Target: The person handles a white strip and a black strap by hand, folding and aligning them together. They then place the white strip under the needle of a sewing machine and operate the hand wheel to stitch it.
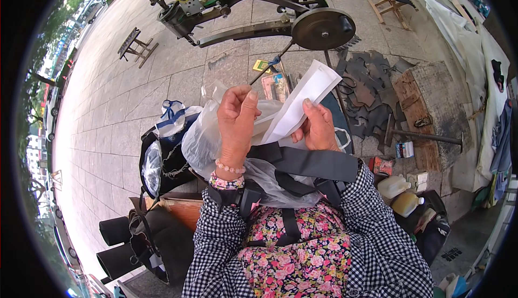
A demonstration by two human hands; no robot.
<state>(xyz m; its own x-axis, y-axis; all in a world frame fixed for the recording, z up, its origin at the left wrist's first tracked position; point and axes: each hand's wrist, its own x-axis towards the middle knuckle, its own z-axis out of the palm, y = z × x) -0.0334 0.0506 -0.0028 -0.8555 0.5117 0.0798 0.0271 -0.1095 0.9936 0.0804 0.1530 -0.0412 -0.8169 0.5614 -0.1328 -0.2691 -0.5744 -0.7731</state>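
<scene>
A folded white strip, perhaps paper or an insole liner (305, 101), slants upward in front of me. My right hand (315, 126) pinches its near right side, the thumb on top. My left hand (237, 114) is raised beside it, fingers curled with the thumb against them. Whether anything thin is caught in those fingers I cannot make out. Below both hands a clear plastic bag (202, 139) lies across my lap. Next to my right wrist rests a flat dark grey strip (318, 162), with black straps nearby.
A hand-cranked sewing machine (243, 28) stands ahead. To the right are dark leather scraps (372, 87), a wooden box (431, 103), a hammer (426, 135) and plastic bottles (404, 203). A black bag (162, 163) sits left; small folding stools (135, 46) stand farther off.
</scene>
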